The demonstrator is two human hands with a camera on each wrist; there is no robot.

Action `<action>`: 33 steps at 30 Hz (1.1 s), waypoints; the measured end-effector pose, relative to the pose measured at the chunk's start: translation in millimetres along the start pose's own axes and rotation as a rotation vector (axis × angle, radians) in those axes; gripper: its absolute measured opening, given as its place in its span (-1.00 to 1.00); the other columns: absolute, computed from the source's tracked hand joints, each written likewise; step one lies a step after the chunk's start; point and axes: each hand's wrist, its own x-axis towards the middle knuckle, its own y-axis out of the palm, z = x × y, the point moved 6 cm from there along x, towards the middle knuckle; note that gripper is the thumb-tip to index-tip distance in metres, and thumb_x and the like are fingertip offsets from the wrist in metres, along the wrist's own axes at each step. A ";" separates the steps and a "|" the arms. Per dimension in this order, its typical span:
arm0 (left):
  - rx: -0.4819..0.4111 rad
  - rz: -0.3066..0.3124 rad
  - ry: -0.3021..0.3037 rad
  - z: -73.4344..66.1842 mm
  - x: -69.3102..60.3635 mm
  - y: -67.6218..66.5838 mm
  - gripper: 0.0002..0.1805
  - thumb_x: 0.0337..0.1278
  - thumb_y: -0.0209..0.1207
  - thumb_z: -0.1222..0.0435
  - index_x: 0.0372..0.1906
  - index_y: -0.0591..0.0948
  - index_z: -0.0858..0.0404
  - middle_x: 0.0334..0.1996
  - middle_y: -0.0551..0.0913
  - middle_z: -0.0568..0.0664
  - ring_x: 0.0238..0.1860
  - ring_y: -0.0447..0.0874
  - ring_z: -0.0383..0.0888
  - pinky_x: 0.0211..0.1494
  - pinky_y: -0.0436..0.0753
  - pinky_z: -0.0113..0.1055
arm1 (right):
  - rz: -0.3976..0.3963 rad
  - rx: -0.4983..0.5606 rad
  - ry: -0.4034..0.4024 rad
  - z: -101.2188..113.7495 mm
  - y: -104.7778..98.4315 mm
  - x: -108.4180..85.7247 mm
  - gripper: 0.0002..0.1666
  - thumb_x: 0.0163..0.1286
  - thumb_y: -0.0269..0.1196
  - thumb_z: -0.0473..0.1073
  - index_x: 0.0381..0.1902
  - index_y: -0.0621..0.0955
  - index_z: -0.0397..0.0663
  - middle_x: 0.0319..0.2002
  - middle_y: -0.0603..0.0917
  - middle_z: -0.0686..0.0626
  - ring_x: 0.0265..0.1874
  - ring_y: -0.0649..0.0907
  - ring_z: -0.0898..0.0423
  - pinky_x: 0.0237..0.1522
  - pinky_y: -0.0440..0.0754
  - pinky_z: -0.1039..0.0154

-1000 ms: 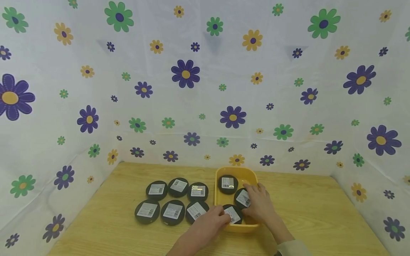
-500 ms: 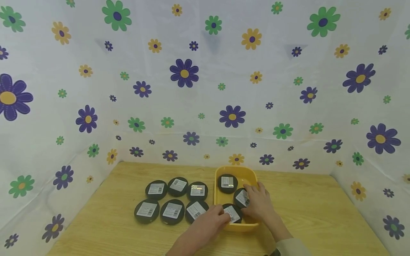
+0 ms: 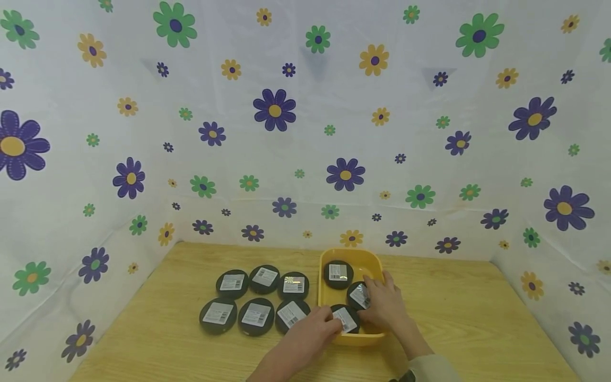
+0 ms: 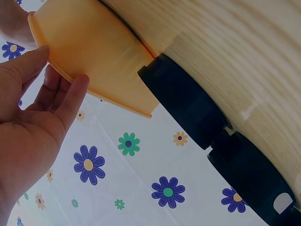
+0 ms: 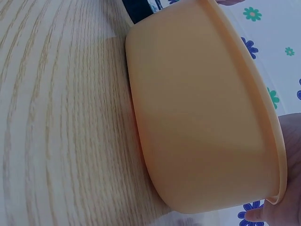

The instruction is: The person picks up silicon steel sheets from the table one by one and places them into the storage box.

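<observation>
A yellow plastic tray [image 3: 322, 281] stands on the wooden table with three flat round black containers with white labels inside, one at the far end [image 3: 338, 274]. My left hand [image 3: 312, 329] is curled at the tray's near left rim, beside the nearest container [image 3: 347, 320]. In the left wrist view, its fingertips [image 4: 81, 87] meet the rim, some fingers passing behind it. My right hand [image 3: 389, 305] reaches over the right rim, thumb and fingers around the middle container [image 3: 359, 295]. The right wrist view mostly shows the tray's outer wall [image 5: 197, 108].
Left of the tray, several matching black containers [image 3: 256, 316] lie in two rows, labels up, the closest one partly behind my left hand. A white flower-print sheet [image 3: 305, 159] closes off the back and sides of the table [image 3: 453, 313].
</observation>
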 end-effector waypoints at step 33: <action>-0.012 0.004 -0.006 -0.9 -0.4 -0.3 -0.93 0.31 0.22 0.28 -0.22 0.64 0.00 -0.34 0.38 -0.19 -0.31 0.37 -0.29 -0.36 0.38 -0.59 | -0.024 -0.013 -0.014 0.1 -1.2 -1.8 0.01 -0.12 0.57 -0.11 0.31 0.44 -0.28 0.19 0.57 -0.28 0.45 0.12 -0.33 0.35 0.22 -0.31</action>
